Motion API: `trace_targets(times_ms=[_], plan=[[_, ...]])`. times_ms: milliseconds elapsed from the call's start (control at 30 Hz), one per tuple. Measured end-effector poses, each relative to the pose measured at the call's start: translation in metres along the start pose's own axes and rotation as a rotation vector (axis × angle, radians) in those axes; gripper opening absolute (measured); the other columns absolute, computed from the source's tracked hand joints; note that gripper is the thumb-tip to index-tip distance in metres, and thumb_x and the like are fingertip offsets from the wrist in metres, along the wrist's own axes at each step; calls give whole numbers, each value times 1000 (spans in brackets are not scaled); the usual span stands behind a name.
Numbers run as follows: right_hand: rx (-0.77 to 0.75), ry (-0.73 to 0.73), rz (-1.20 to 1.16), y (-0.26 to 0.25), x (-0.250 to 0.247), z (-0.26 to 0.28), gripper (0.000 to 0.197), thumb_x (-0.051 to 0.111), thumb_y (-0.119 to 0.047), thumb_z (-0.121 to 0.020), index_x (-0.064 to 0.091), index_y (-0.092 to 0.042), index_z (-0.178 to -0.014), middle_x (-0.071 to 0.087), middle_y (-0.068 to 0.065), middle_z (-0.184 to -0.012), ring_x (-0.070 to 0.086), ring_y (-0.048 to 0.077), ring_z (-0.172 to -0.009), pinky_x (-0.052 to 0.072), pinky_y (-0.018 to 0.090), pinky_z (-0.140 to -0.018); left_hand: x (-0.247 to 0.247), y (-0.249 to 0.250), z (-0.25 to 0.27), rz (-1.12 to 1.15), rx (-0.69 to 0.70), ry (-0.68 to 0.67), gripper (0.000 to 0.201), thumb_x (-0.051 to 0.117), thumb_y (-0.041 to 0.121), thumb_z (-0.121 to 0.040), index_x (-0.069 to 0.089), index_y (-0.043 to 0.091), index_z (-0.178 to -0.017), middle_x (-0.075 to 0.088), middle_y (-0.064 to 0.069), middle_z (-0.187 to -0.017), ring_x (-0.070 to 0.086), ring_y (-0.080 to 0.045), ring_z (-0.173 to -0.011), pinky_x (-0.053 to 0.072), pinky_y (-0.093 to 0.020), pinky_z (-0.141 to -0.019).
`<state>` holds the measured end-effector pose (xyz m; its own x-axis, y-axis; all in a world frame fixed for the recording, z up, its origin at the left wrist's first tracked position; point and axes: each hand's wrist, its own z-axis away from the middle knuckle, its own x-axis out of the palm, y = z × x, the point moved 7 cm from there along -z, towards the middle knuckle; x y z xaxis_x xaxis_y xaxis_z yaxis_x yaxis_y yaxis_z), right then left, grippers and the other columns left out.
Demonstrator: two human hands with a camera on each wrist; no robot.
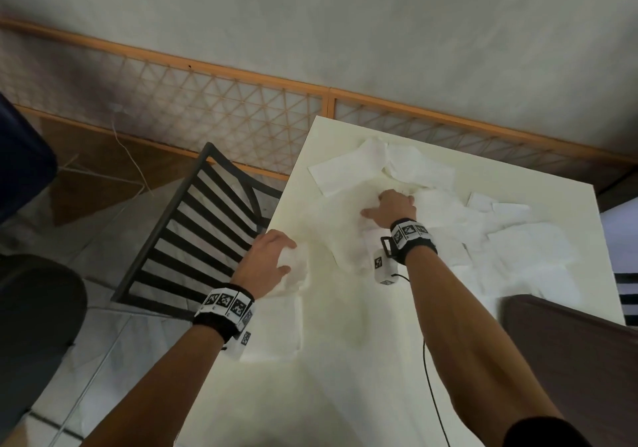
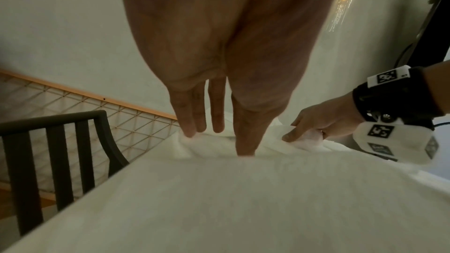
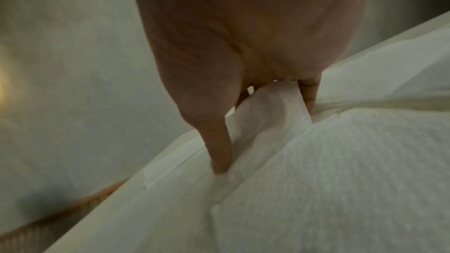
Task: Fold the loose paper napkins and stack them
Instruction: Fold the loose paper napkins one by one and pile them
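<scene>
Loose white napkins (image 1: 411, 170) sprawl over the table (image 1: 345, 377), strewn beyond and to the outer side of the right hand (image 1: 392, 208), with no common direction. That hand pinches a raised fold of one napkin (image 3: 265, 111). The left hand (image 1: 267, 263), fingers curled, holds a crumpled napkin (image 1: 295, 268) under its palm, above a flat folded napkin (image 1: 276, 329) whose long axis runs toward the wrist.

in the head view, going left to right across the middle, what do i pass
chair → left hand gripping a crumpled napkin at the table edge → right hand on the loose napkins → flat napkins near the table's right side
</scene>
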<state>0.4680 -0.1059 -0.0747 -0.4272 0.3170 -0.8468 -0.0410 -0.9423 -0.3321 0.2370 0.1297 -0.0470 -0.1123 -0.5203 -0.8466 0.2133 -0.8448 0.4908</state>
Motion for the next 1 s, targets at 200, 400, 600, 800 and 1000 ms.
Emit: trace_targets(times_ms=[200, 400, 600, 800, 1000], plan=[[-240, 97, -372, -26, -45, 74, 33, 79, -34, -97, 58, -11, -85, 63, 3, -81, 61, 26, -81, 44, 38, -71, -16, 34, 5, 240, -16, 162, 40, 69, 46, -103, 65, 24, -136, 64, 8, -135, 59, -12, -124, 49, -33, -110], [-376, 82, -1192, -39, -96, 203, 24, 81, -13, -98, 73, -10, -121, 83, 1, -114, 79, 19, -107, 65, 34, -88, -30, 72, 16, 904, -140, 112, 73, 51, 84, -95, 67, 22, -131, 74, 3, -126, 71, -10, -119, 56, -41, -109], [-296, 120, -1312, 1, -80, 244, 33, 81, -14, -98, 71, -12, -130, 80, 10, -125, 76, 33, -118, 61, 52, -101, -60, 106, 33, 1211, -84, 190, 40, 74, 44, -101, 71, 18, -132, 78, -1, -128, 74, -23, -121, 60, -48, -103], [-213, 113, -1273, 28, -72, 254, 24, 64, -26, -112, 77, -9, -124, 83, 14, -111, 79, 28, -97, 61, 31, -75, -75, 112, 48, 1117, -12, 220, 21, 78, 17, -98, 77, 17, -119, 82, 0, -115, 78, -21, -109, 64, -43, -95], [-344, 199, -1281, 36, -87, 258, 19, 61, -6, -110, 79, -2, -116, 65, -12, -66, 51, -1, -50, 38, 8, -50, -94, 120, 62, 1065, 192, 246, 30, 70, -4, -99, 79, 20, -115, 83, 6, -111, 78, -11, -104, 63, -25, -88]])
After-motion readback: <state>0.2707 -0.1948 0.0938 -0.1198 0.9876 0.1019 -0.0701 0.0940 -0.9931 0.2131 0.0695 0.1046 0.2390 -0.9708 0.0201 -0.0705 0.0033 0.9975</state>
